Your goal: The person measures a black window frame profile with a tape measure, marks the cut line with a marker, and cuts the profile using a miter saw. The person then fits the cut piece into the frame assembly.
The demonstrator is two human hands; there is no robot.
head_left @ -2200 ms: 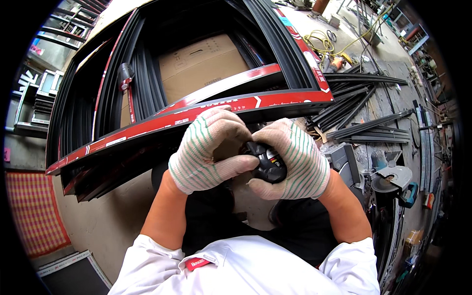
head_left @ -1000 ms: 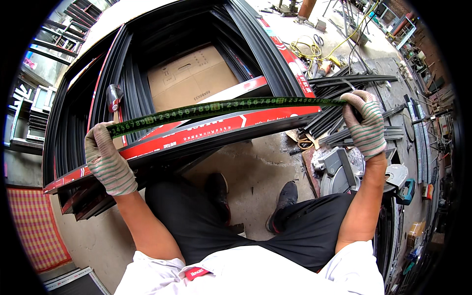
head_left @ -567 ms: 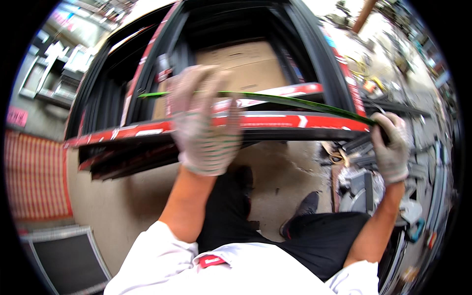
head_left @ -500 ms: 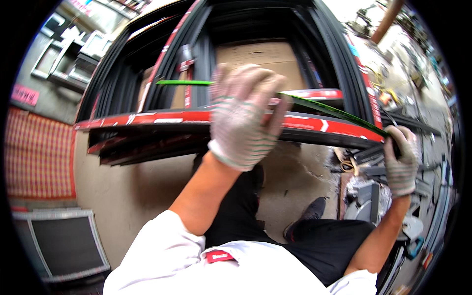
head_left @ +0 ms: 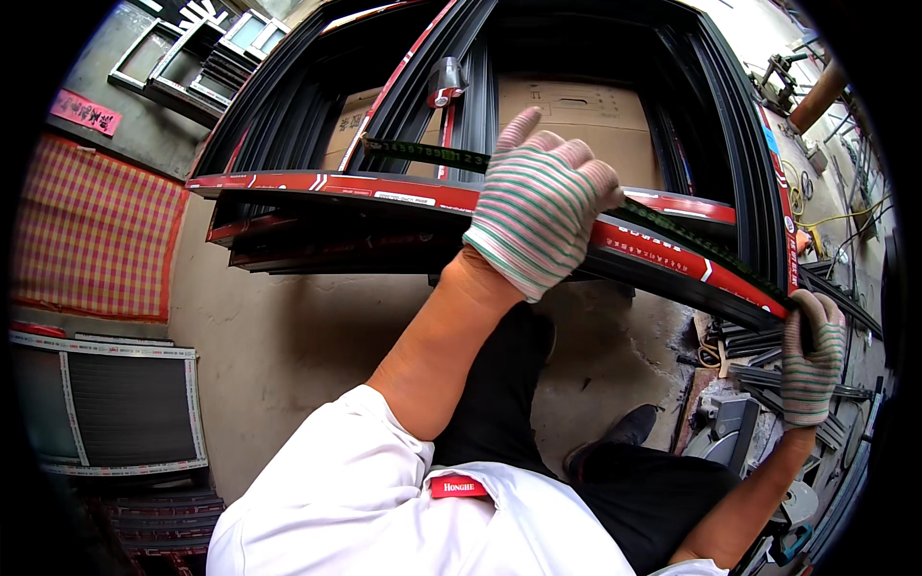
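Both my hands wear striped knit gloves. My left hand (head_left: 543,206) is closed over the middle of a dark tape measure blade (head_left: 420,152), its index finger pointing outward. The blade runs above the near edge of a large black frame (head_left: 538,228) with red printed film along it. Its free end reaches past my left hand, over the frame's inner opening. Beside the frame's near right corner, my right hand (head_left: 812,360) is closed round the other end of the tape measure. The case is hidden by the glove.
Further black frames (head_left: 327,248) lie stacked beneath. Cardboard (head_left: 586,115) and a short shiny cylinder (head_left: 447,82) show inside the frame. To the left are a checked cloth (head_left: 96,226) and a panel (head_left: 130,408). Dark metal profiles (head_left: 768,341) and tools lie at right.
The tape blade has come down nearer the frame's near edge. My left index finger has straightened outward. My right hand stays by the right corner, while the whole view has shifted.
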